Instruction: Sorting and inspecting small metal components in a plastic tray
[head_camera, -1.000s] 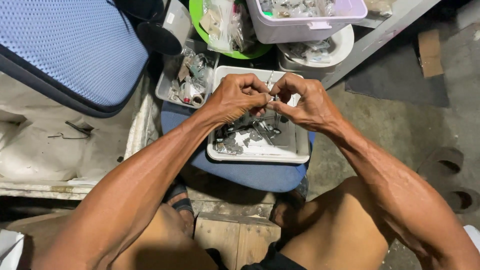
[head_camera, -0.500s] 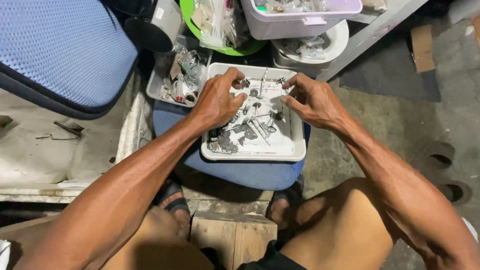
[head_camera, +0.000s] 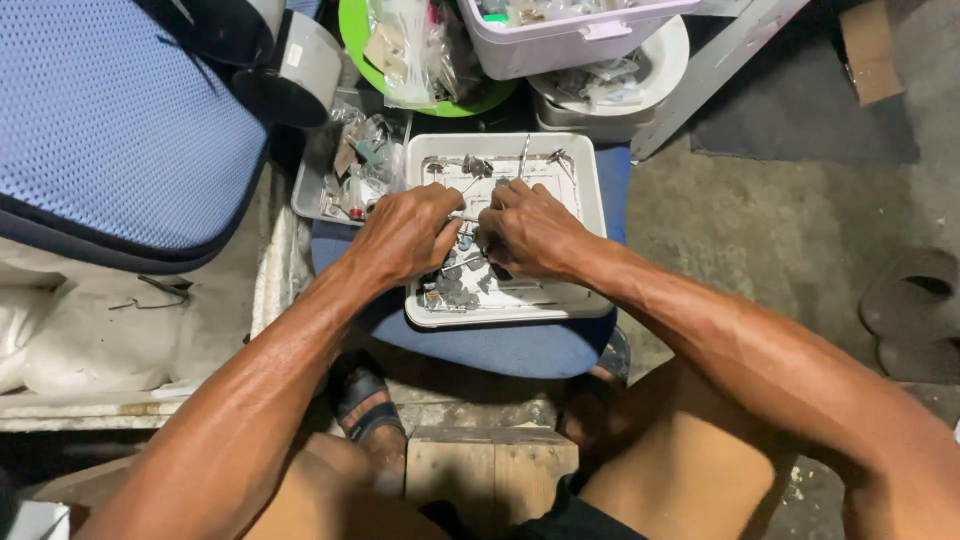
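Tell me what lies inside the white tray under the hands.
The white tray holds small grey metal parts and thin wire pieces. The left hand and right hand cover its middle, so what their fingers pinch there cannot be seen.

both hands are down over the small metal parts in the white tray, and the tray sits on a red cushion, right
Not quite: the cushion is blue, not red, as the head view shows. The rest holds: the left hand and right hand are over the small metal parts in the white tray.

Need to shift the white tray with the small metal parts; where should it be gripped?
Grip the white tray by its raised right rim, coming from the right: that long edge is bare, while the left hand and right hand cover the middle and clutter crowds the left side.
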